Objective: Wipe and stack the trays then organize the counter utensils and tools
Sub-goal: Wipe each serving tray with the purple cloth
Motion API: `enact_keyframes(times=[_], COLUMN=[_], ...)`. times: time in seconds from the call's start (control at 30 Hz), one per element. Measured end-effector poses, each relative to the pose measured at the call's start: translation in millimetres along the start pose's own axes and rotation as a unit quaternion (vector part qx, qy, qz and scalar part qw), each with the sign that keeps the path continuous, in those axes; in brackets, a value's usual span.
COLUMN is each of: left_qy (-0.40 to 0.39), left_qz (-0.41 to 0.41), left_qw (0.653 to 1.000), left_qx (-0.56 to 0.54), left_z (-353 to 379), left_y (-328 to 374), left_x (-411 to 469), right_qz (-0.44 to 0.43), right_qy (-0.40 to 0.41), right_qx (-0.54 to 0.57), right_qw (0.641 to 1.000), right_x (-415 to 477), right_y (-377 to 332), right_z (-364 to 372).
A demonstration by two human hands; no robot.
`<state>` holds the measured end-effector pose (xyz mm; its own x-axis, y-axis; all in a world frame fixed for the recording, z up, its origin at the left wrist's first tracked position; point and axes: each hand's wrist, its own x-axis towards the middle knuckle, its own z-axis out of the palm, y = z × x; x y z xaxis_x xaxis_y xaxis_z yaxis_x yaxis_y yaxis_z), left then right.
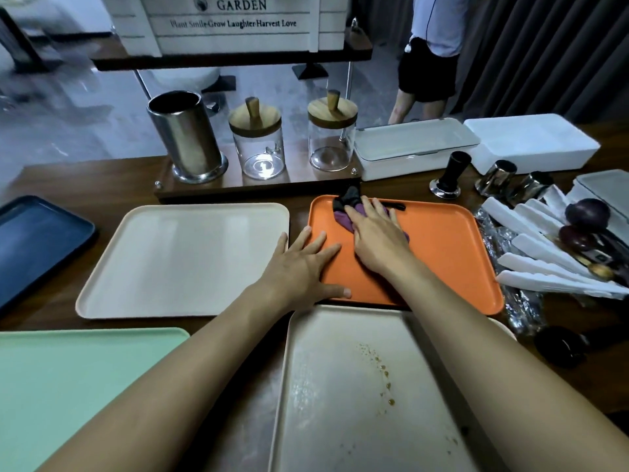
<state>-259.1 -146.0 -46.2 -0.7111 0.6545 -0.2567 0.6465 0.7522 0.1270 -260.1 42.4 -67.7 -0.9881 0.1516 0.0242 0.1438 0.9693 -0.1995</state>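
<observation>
An orange tray lies in the middle of the wooden counter. My right hand presses a purple and black cloth flat onto the tray's far left part. My left hand lies flat with spread fingers on the tray's left edge. A cream tray sits to the left of the orange one. Nearest me is a second cream tray with brown drips on it. A mint green tray is at the near left, and a dark blue tray at the far left.
A steel canister and two glass jars with wooden lids stand on a wooden base behind the trays. White boxes, a black tamper, steel cups and several white-handled utensils crowd the right side. A person stands beyond the counter.
</observation>
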Motion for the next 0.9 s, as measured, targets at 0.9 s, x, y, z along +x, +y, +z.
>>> enact_keyframes(times=[0.9], left_qy=[0.005], left_qz=[0.012], left_qw=[1.000], left_qx=[0.010], left_z=[5], left_y=[-4], left_x=[3], right_qz=[0.050], right_qy=[0.021], right_qx=[0.039], right_qw=[0.998], right_x=[-73], right_y=[-4], right_z=[-1])
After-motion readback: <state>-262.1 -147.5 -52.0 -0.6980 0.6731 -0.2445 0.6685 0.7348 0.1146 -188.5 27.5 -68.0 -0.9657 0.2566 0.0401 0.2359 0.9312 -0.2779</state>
